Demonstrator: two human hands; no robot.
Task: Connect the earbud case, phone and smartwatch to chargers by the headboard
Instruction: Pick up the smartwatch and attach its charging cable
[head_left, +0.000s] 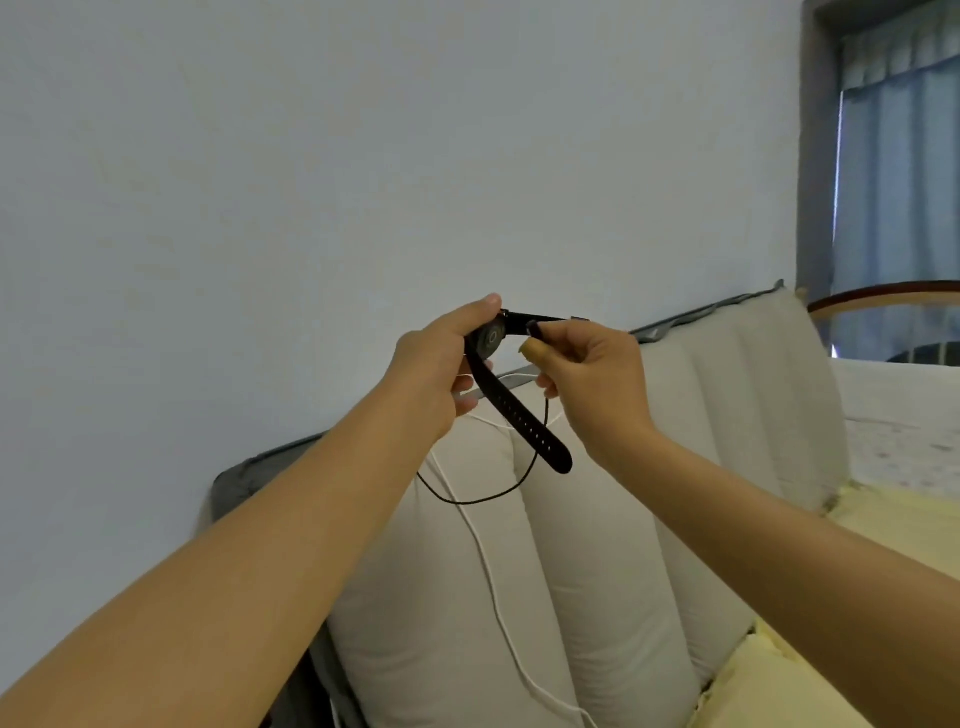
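Note:
I hold a black smartwatch (491, 340) up in front of the wall, above the headboard. My left hand (439, 364) grips its round body, back side facing me, and one perforated strap (524, 421) hangs down to the right. My right hand (587, 374) pinches a small black charger head (535, 330) right beside the watch body. A thin black cable (488, 496) loops down from that hand. The earbud case and phone are out of view.
A padded cream headboard (623, 545) with a grey top edge leans on the pale wall. A white cable (493, 582) trails down its front. Yellow bedding (779, 675) lies at the lower right. A curtained window (898, 156) stands at the far right.

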